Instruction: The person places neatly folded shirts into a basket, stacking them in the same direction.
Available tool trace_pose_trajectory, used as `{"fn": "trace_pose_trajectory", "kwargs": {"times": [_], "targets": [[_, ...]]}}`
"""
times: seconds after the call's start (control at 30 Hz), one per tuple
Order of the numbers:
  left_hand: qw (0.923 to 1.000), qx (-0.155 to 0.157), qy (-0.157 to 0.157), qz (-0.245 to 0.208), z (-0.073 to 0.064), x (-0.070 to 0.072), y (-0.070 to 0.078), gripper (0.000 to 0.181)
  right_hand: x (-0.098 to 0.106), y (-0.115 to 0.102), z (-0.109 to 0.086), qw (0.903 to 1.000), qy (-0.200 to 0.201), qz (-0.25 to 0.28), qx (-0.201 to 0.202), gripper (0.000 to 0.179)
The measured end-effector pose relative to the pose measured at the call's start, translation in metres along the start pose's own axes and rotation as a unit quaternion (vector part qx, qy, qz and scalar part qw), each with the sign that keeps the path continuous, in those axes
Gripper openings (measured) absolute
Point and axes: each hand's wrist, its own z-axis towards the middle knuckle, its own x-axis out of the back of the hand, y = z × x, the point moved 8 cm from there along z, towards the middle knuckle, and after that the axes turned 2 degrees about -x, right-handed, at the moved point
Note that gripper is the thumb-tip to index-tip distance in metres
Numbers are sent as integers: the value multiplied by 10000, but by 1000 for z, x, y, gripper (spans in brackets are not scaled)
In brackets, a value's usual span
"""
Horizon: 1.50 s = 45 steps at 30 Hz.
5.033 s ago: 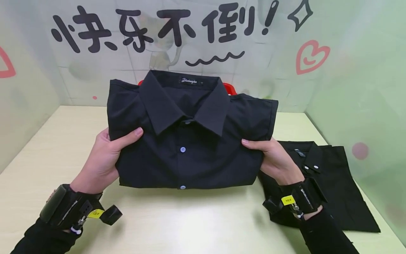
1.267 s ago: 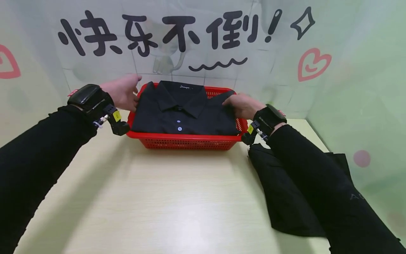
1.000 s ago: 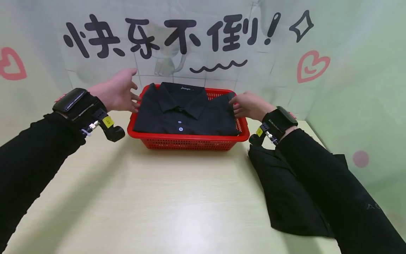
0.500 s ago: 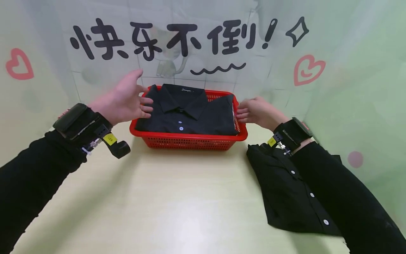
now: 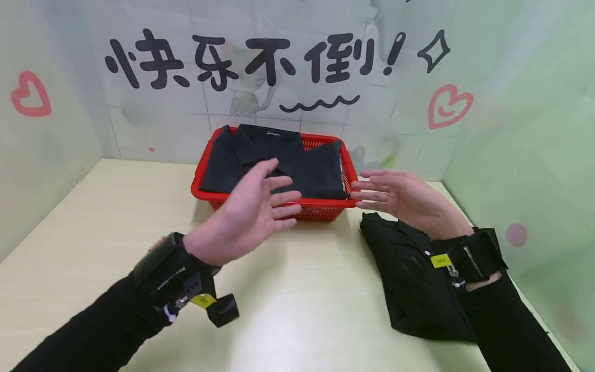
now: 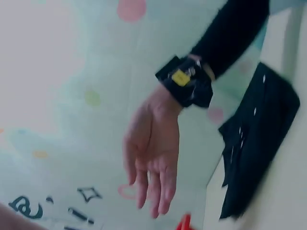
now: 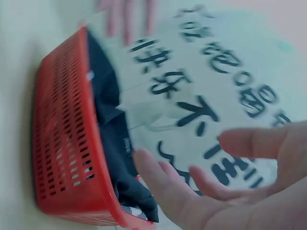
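Note:
A folded dark shirt (image 5: 321,170), collar toward the wall, lies in a red plastic basket (image 5: 321,213) at the back of the table. My left hand (image 5: 251,212) is in the air in front of the basket, fingers spread and holding nothing; it covers part of the shirt in the head view. To the basket's right, my right hand (image 5: 409,199) hovers with straight fingers, also holding nothing. Below the right hand, a second folded black shirt (image 5: 413,284) with light buttons lies on the table, partly hidden by the right forearm. In the right wrist view the basket (image 7: 72,129) stands beside the right hand.
The pale wooden table (image 5: 288,320) is bounded by a printed back wall (image 5: 162,124) with black lettering and by a green side wall (image 5: 534,170) at the right. The basket stands close to the back wall.
Both hands held the dark shirt up, then set it in the red basket and let go. Since then they have drawn back toward me, the left hand also moving right.

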Motion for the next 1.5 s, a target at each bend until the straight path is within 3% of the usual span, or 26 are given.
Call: {"fn": "trace_pose_trajectory", "kwargs": {"times": [0.1,0.2,0.33,0.47,0.6,0.77,0.83,0.97,1.03,1.2,1.37,1.5], "targets": [[9996,138,-204,-151,3,-18,-24,68,8,8,-14,9999,-147,-3,57,51],[9987,345,-255,-289,13,-30,-47,68,19,10,-25,9987,-174,-343,345,49],[9973,549,-165,-461,28,-36,-75,68,33,9,-34,9928,-196,-963,686,45],[9960,662,-10,-608,39,-40,-95,68,44,17,-34,9815,-42,-1830,562,47],[9949,773,160,-624,51,-47,-109,69,52,32,-29,9611,185,-2745,231,50],[9925,990,458,-561,65,-61,-133,69,71,46,-28,9304,822,-3571,127,46],[9903,1126,589,-559,69,-67,-144,69,80,50,-29,9057,1110,-4089,117,45],[9853,1358,789,-668,75,-73,-161,68,91,59,-30,8394,1443,-5240,8,44],[9832,1392,828,-841,76,-73,-167,67,92,64,-27,8179,1425,-5572,-156,46],[9828,1285,740,-1098,78,-66,-176,67,91,82,-21,8036,771,-5848,-795,60],[9839,1262,730,-1036,80,-64,-176,67,88,91,-15,7872,478,-6087,-873,65],[9837,1278,735,-1033,81,-65,-177,63,83,95,-10,7926,478,-6026,-804,44]]}}
